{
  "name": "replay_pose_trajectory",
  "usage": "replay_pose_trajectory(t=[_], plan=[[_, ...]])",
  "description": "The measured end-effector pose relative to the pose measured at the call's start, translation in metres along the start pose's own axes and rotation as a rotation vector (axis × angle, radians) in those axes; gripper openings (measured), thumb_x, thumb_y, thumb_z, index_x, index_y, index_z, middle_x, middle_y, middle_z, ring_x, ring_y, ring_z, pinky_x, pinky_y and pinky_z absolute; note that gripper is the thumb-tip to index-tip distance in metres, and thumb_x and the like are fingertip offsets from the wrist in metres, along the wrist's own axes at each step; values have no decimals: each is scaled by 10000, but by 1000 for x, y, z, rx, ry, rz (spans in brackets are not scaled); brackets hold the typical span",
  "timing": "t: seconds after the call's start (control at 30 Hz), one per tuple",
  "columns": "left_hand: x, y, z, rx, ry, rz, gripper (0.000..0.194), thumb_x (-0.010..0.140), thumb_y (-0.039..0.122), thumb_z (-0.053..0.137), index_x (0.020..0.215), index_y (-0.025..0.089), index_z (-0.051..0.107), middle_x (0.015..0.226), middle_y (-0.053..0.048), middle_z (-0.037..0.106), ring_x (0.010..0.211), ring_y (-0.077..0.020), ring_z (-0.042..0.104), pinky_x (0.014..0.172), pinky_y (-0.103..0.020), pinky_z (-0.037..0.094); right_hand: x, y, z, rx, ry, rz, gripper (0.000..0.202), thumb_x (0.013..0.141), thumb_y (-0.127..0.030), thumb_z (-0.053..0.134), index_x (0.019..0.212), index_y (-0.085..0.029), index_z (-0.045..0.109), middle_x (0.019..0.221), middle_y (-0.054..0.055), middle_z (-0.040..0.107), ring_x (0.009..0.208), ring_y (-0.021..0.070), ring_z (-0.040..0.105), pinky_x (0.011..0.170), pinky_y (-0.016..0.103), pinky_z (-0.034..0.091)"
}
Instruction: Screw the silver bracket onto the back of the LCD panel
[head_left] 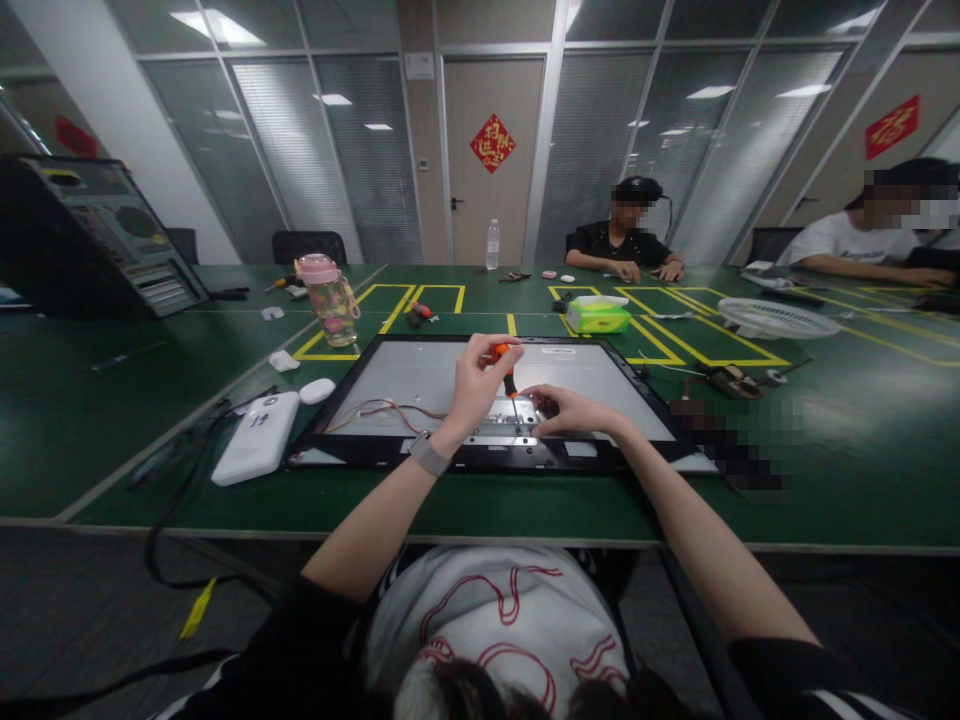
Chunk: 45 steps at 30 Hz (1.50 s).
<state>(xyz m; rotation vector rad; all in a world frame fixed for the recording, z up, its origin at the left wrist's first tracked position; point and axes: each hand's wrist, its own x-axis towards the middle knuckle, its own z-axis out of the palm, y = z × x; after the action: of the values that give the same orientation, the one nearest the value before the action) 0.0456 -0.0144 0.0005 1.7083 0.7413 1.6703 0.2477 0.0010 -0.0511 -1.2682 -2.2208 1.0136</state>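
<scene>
Black-framed panel [409, 375] on green table [465, 508], glass partitions [360, 150] and door [487, 200] beyond

Orange and black, we saw, on the screwdriver [510, 382], bright against the pale silver panel [397, 370] and its black frame [622, 455]! Below, we had a deep green table [360, 505] striped with yellow tape [334, 357]. We spotted pink on the cup's lid [317, 266], lime green on the tissue pack [600, 318], gold characters on the red door sign [493, 144], and red line patterns across our whitish shirt [495, 610]!
</scene>
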Motion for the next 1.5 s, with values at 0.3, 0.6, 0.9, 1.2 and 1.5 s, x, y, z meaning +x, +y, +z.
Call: replay_pose_trajectory(t=[0.3,0.6,0.9,1.2,1.5], plan=[[1,-4,-1,-114,-85,-48,267,916,267,500,1129,191,643,923,-60,693,820,-144,641,790,-300,497,1,3,1,0,1,6,781,618,-410,770,1296,-128,503,1066,81,544,954,218,518,886,341,438],[2,-7,-1,-54,-34,-5,233,907,289,501,986,193,698,961,-58,670,901,-147,611,767,-253,476,0,0,0,-11,4,14,763,612,-416,770,1288,-168,516,1001,52,541,930,211,514,862,331,436],[0,-3,0,-18,14,27,117,835,250,623,902,194,700,860,-33,627,759,-115,595,673,-230,474,0,-3,-1,-8,-5,2,770,609,-414,772,1285,-159,508,984,47,534,936,213,509,878,335,424],[1,-6,-2,29,50,60,112,829,275,646,876,194,708,863,-25,570,764,-108,576,677,-225,466,-1,-2,-1,2,-5,-2,756,613,-417,770,1283,-174,516,971,38,532,928,207,508,870,329,424],[2,-1,-2,-52,-50,38,190,889,273,542,941,192,706,917,-54,629,867,-146,598,741,-257,489,2,4,0,10,9,-22,750,607,-397,782,1274,-170,524,954,32,528,898,196,506,846,326,431]])
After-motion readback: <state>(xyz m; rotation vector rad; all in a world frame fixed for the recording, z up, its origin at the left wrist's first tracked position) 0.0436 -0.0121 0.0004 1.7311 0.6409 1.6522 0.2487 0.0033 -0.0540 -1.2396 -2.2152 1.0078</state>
